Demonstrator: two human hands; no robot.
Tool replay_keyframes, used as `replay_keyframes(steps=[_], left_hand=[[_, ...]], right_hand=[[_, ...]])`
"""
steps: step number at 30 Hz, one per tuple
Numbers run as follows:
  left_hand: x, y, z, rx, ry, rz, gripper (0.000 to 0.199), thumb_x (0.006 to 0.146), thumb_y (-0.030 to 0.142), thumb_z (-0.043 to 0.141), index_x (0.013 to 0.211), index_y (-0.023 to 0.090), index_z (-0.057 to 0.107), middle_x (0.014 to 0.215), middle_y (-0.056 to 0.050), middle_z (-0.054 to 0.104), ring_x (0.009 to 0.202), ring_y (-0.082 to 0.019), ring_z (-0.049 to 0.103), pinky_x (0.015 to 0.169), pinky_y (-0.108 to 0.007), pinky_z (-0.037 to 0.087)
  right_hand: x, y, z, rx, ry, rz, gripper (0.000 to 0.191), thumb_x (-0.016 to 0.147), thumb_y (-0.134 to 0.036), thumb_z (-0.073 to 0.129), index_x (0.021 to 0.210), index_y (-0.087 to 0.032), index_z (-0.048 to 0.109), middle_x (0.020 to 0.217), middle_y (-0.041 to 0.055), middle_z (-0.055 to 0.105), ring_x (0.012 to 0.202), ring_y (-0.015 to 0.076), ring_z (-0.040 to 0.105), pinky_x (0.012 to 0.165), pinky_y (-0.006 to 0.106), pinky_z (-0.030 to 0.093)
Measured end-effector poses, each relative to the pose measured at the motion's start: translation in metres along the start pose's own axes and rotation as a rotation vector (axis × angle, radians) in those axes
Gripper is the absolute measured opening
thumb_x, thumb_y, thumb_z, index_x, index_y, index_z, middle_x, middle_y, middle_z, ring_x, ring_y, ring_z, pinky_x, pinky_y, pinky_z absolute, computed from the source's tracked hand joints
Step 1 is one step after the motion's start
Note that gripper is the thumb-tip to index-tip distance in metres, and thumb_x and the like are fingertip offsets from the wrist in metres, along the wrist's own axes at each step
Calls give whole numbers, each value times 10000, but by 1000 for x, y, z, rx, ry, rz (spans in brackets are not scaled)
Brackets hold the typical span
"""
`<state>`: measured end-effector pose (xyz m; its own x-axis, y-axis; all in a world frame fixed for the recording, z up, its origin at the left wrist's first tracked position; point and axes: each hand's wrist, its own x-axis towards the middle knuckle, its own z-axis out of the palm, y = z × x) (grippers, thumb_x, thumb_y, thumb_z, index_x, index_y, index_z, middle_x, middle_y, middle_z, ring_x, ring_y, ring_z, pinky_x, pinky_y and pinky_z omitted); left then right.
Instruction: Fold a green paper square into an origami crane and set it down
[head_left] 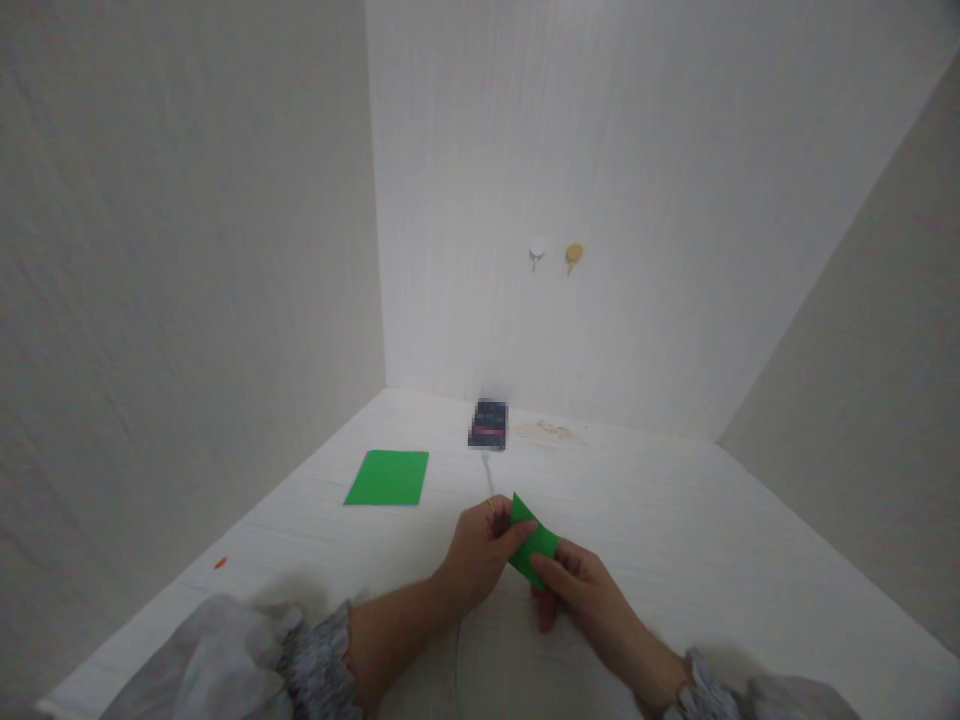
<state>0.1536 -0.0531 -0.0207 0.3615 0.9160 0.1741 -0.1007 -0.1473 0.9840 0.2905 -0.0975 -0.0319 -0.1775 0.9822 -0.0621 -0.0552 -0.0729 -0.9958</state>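
A small piece of green paper (534, 545), apparently folded, is held up between both hands above the white tabletop. My left hand (484, 545) pinches its upper left side, thumb on top and fingers behind. On the lower right side, my right hand (581, 585) grips the same paper with its thumb across the front; some fingers curl out of sight underneath. To the left of my hands lies a flat green square of paper (387, 478) on the table.
A phone (489, 425), its screen blurred, stands at the back wall. From it a white cable (490, 475) runs under my hands toward me. A small orange scrap (220, 563) lies far left. Two hooks, one white (537, 250) and one gold (574, 254), are on the wall.
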Motion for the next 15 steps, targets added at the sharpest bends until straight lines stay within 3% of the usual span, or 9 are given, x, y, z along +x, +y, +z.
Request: replay_keyframes(steps=[4, 15], left_hand=[[-1, 2, 1, -37, -17, -30, 199, 667, 312, 617, 652, 135, 527, 587, 4, 546, 543, -104, 478, 515, -218, 362], [1, 4, -1, -249, 52, -117, 259, 632, 337, 643, 584, 117, 517, 520, 23, 508, 477, -79, 441, 488, -209, 338]], right_hand=[[0, 4, -1, -66, -20, 14, 327, 660, -437, 607, 573, -132, 527, 468, -21, 549, 346, 69, 466, 379, 201, 364], [-6, -1, 0, 27, -65, 25, 267, 640, -366, 630, 588, -140, 498, 448, -35, 531, 317, 60, 431, 329, 188, 359]])
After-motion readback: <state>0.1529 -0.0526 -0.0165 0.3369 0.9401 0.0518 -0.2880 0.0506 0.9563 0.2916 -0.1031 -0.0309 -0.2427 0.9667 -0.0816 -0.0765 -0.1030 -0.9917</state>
